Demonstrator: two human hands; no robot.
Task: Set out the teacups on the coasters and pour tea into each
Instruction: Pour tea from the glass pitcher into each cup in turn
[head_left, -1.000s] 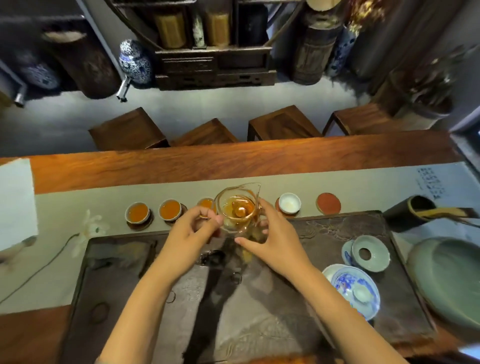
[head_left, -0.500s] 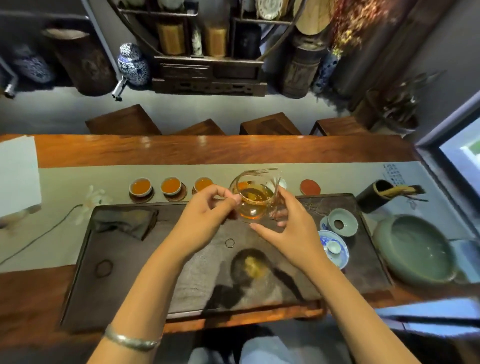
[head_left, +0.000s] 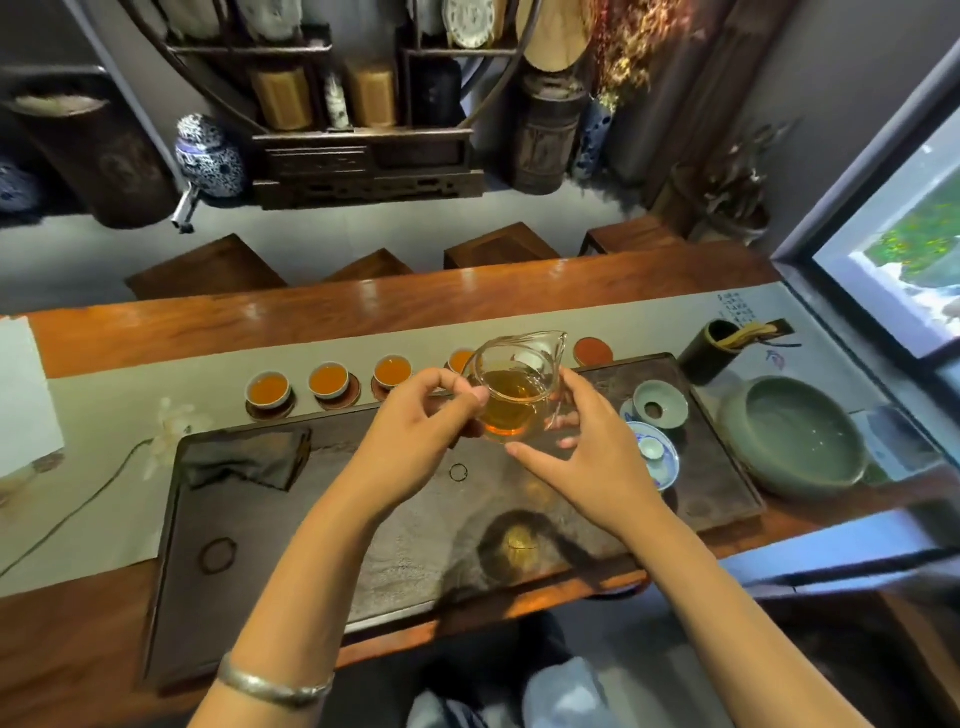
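Note:
A glass pitcher (head_left: 514, 395) part full of amber tea hangs over the back edge of the tea tray (head_left: 249, 530), spout toward the far right. My left hand (head_left: 415, 421) pinches its left side. My right hand (head_left: 592, 452) rests fairly straight fingers against its right side, with the thumb under the base. Three teacups (head_left: 268, 389) (head_left: 328, 380) (head_left: 392, 370) full of tea sit on coasters in a row. A fourth filled cup (head_left: 458, 359) peeks out behind the pitcher. One red coaster (head_left: 592, 351) lies bare to the right.
On the tray lie a folded dark cloth (head_left: 244, 457), a green strainer stand (head_left: 661, 404) and a blue-and-white lidded bowl (head_left: 653, 454). A green basin (head_left: 795, 436) and a dark utensil holder (head_left: 719, 348) stand to the right. Stools line the table's far side.
Both hands have carried the pitcher up and a little right along the row. The white cup seen to its right before is now hidden behind it.

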